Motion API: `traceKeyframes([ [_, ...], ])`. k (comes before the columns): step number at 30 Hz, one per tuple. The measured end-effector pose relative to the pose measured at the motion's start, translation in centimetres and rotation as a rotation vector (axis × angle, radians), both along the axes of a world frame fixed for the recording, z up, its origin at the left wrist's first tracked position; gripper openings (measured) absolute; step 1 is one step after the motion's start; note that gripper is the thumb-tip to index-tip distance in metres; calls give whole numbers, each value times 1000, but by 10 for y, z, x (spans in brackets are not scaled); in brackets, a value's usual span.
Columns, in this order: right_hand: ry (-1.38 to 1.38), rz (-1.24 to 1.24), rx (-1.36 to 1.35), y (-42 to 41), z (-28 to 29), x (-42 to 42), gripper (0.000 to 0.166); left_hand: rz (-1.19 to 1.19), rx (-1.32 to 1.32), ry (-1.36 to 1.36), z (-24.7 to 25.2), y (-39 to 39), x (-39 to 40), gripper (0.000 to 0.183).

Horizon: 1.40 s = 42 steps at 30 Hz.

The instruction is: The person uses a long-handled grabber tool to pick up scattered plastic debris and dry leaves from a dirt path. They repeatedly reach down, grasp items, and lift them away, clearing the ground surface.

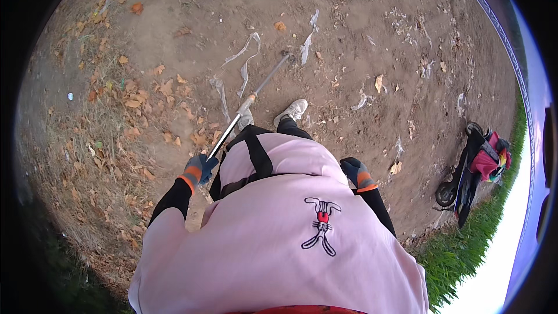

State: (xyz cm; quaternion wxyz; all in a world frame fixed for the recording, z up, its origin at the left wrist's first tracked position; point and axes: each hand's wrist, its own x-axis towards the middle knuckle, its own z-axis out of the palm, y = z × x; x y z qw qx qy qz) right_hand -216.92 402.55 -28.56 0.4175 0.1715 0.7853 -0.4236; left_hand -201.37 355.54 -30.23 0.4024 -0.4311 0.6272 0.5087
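My left hand [199, 171], in a dark glove with an orange and grey cuff, is closed around the near end of a long pole tool [226, 135]. The pole slants forward past my left shoe to a small dark head [287, 56] at the soil; what kind of head it is cannot be made out. My right hand [356, 173], gloved alike, hangs beside the hem of the pink shirt [279, 226]. Its fingers are curled and partly hidden, so whether anything is in them is unclear. A black strap [260, 157] crosses my waist.
White plastic film strips [307, 42] lie on the bare soil ahead, with another looped strip [245, 69] beside the pole. Dry leaves [135, 96] cover the left side. A two-wheeled scooter [462, 174] carrying a red cloth or bag [484, 163] stands at right, near green plants [462, 250].
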Motion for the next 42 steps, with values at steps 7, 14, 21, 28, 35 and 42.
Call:
traceKeyframes([
  [7, 36, 118, -9, -24, 8, -8, 20, -45, -16, 45, -8, -5, -51, 37],
  [14, 14, -12, -51, -1, -3, -15, 19, -46, -102, 242, -13, 13, -162, 42],
  [21, 17, -118, -92, -2, 11, -12, 17, -62, -152, 325, -75, 28, -221, 38],
  [28, -26, -105, -41, 8, -12, 14, 16, -143, -175, 62, -72, 24, -105, 47],
  [35, -77, -60, -58, 5, -38, 11, 17, -153, -95, -80, -10, 3, -9, 42],
  [42, -10, 78, -105, -40, -7, -23, 18, 16, -95, -139, 25, -4, 13, 37],
])
